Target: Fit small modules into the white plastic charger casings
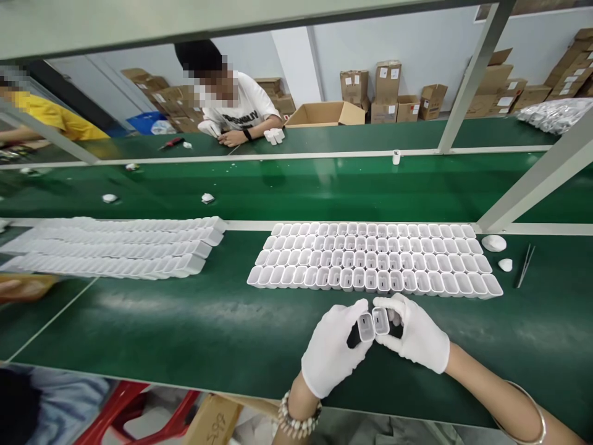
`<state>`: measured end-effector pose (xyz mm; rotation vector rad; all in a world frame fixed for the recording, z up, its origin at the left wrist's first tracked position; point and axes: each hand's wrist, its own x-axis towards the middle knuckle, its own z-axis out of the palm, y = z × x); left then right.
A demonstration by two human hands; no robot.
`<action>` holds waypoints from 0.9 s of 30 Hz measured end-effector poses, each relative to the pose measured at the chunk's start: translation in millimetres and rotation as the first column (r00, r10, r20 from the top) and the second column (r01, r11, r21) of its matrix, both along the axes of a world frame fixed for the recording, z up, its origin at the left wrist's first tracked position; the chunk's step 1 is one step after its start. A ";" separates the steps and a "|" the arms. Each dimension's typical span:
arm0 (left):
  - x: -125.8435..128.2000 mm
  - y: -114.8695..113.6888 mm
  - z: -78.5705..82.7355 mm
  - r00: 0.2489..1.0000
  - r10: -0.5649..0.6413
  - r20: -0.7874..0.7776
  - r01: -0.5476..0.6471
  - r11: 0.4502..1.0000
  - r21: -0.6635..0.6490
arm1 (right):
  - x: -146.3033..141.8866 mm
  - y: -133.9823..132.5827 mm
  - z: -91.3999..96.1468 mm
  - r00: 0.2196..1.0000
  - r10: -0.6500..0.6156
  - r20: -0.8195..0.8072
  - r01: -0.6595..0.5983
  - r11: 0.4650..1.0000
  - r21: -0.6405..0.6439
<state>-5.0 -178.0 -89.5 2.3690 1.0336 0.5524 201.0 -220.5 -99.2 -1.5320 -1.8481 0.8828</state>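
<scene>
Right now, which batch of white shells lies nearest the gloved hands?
The right batch, its open shells just beyond the left hand and right hand; the left batch lies far aside.

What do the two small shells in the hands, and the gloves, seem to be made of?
Shells: probably moulded plastic, white, smooth, slightly glossy, with thin even walls. Gloves on the left hand and right hand: likely thin knit fabric, matt white, creasing softly.

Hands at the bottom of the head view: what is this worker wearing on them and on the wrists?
Both the left hand and the right hand wear plain white fabric gloves that end at the wrist. The left wrist carries a beaded bracelet of pale and darker beads; the right forearm has a thin silver bangle. No sleeves show.
</scene>
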 end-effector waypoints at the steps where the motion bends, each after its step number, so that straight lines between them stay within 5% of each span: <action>1: -0.7 -0.7 0.1 0.999 0.012 0.039 -0.013 1.000 0.026 | 0.0 -0.5 0.2 1.000 0.007 -0.019 -0.006 0.999 0.052; 6: -6.1 -3.3 -6.2 0.971 0.029 0.239 -0.042 0.998 0.050 | -0.6 -1.8 4.0 0.979 0.105 -0.174 -0.050 0.955 0.292; 10: -10.0 -5.6 -12.4 0.971 0.032 0.236 -0.028 0.999 -0.020 | -0.3 -3.0 7.1 0.941 0.163 -0.297 -0.104 0.973 0.204; 15: -9.5 -7.3 -13.2 0.955 0.031 0.295 -0.023 0.999 -0.031 | -1.3 -6.1 5.0 0.932 0.069 -0.357 -0.033 0.994 0.107; 22: -10.9 -9.5 -10.1 0.906 0.270 0.326 -0.166 0.935 -0.313 | -0.1 -5.7 3.1 0.927 -0.012 -0.376 0.042 0.997 0.071; 27: -10.3 -10.3 -16.9 0.939 0.156 0.305 -0.071 0.959 -0.273 | -1.9 -6.6 0.6 0.930 0.103 -0.352 -0.073 0.992 0.098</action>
